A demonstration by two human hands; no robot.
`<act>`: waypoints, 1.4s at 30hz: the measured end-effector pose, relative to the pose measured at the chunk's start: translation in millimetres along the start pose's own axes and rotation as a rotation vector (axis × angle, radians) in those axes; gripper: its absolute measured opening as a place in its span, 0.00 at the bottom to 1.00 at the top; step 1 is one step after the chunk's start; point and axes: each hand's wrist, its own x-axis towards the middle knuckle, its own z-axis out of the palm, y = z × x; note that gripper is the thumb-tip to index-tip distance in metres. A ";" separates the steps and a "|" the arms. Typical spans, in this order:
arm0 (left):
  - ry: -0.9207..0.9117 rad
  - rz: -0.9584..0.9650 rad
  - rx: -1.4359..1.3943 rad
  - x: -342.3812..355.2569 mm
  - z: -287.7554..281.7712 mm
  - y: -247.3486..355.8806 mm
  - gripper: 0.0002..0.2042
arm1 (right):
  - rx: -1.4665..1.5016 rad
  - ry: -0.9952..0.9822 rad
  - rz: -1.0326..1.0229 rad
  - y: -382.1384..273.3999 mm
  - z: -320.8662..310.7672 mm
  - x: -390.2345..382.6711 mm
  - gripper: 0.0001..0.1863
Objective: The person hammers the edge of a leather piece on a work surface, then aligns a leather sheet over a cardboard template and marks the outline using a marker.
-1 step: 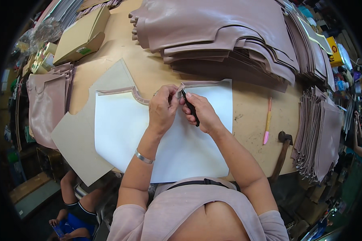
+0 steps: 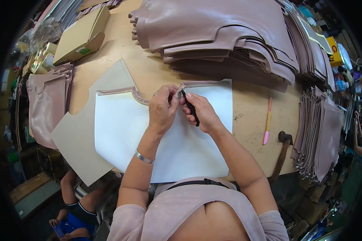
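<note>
A white-backed panel (image 2: 189, 148) lies in front of me, its far edge folded over in a mauve leather-like strip (image 2: 205, 83) with a cut-out curve. My left hand (image 2: 163, 107) is closed at that far edge, fingers pinching the folded strip near the curve. Gripped in my right hand (image 2: 203, 111) is a slim black hand tool (image 2: 192, 108), whose exact kind I cannot make out. Its upper end meets the folded edge right beside my left fingertips. Part of the strip between the hands is hidden by my fingers.
Under the panel's left side rests a grey board template (image 2: 78, 136). Stacked mauve leather pieces (image 2: 229, 24) sit at the far side, with more (image 2: 317, 132) at right. A pen (image 2: 267, 120) and a hammer (image 2: 283, 150) lie right of the panel; a cardboard box (image 2: 78, 38) stands far left.
</note>
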 end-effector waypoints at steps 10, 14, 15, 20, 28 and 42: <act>0.001 0.069 0.066 -0.5 1.6 -3.8 0.06 | -0.047 -0.016 -0.010 0.2 -2.7 1.0 0.16; 0.001 0.090 0.076 -0.6 2.0 -4.7 0.06 | -0.066 -0.006 -0.012 1.2 -2.4 1.1 0.16; 0.004 0.091 0.073 -0.5 2.2 -4.2 0.06 | -0.070 -0.003 -0.013 1.4 -2.5 1.3 0.16; 0.002 0.112 0.099 -0.1 2.0 -5.3 0.06 | -0.093 -0.002 -0.018 2.0 -3.1 2.2 0.15; -0.025 -0.242 -0.236 -0.1 -1.4 -12.4 0.04 | -0.087 0.009 -0.043 0.9 2.9 -3.6 0.16; 0.028 0.210 0.265 -4.0 4.2 -10.8 0.08 | -0.225 0.055 -0.053 -0.8 2.8 -1.9 0.16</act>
